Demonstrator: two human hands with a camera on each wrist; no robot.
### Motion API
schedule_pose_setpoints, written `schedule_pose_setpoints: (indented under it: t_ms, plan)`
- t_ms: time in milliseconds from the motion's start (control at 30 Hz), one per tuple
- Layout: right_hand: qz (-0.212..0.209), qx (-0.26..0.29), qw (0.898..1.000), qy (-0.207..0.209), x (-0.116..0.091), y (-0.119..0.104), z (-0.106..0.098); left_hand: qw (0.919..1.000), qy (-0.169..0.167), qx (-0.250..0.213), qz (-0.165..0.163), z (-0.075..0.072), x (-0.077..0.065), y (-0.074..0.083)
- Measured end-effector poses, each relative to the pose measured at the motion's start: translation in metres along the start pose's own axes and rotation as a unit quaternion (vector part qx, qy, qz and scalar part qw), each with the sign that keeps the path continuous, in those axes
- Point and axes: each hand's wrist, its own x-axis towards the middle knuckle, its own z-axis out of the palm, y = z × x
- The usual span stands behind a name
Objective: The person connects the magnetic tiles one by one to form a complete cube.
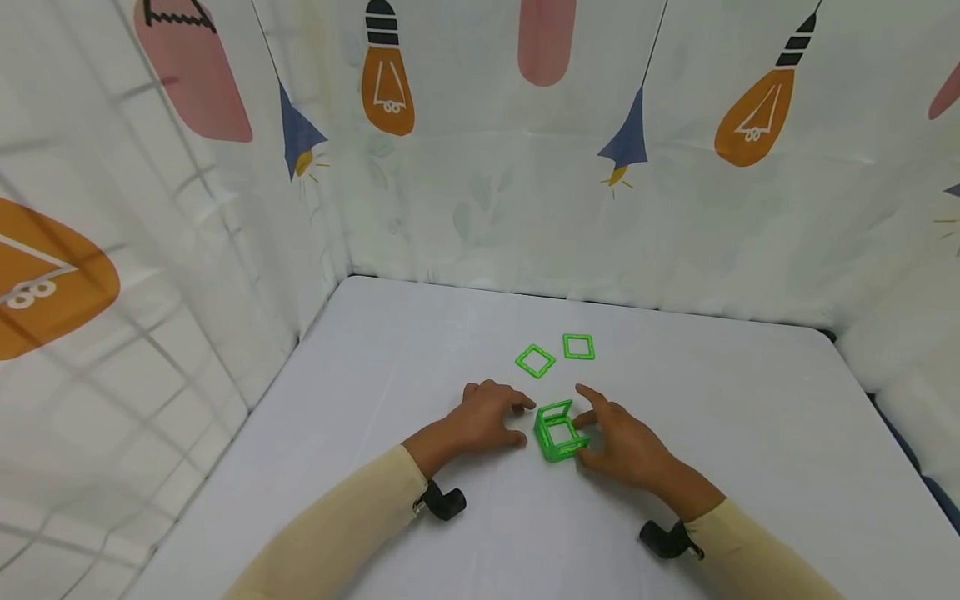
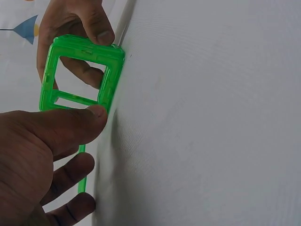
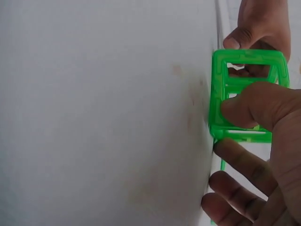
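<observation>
A small open box built of green see-through magnetic tiles (image 1: 558,452) stands on the white table, its back tile tilted up. My right hand (image 1: 626,442) holds its right side, the thumb at the near right corner and the index finger raised clear. In the right wrist view, the thumb lies across the front of the tile box (image 3: 251,55). My left hand (image 1: 491,417) hovers just left of the box with loosely bent fingers, a narrow gap between them and the tiles. From the left wrist, its thumb overlaps a corner of the tile box (image 2: 110,80).
Two loose green square tiles lie flat behind the box: one turned like a diamond (image 1: 524,353), the other tile (image 1: 578,337) to its right. The white table (image 1: 420,333) ends at a printed cloth wall (image 1: 480,208). Black cameras sit on both wrists.
</observation>
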Motion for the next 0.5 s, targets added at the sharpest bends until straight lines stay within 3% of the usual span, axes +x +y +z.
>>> schedule_pose_setpoints:
  t_ms: [267,500]
  plan:
    - [-0.016,0.011,1.000,-0.018,0.0040,0.0042,-0.0043,0.9991,-0.016,-0.019,0.035,0.0019,0.0050,-0.0016]
    - [-0.034,0.020,0.999,-0.027,0.0082,0.0075,-0.0048,0.9987,-0.024,-0.021,0.041,0.0041,0.0074,-0.0038]
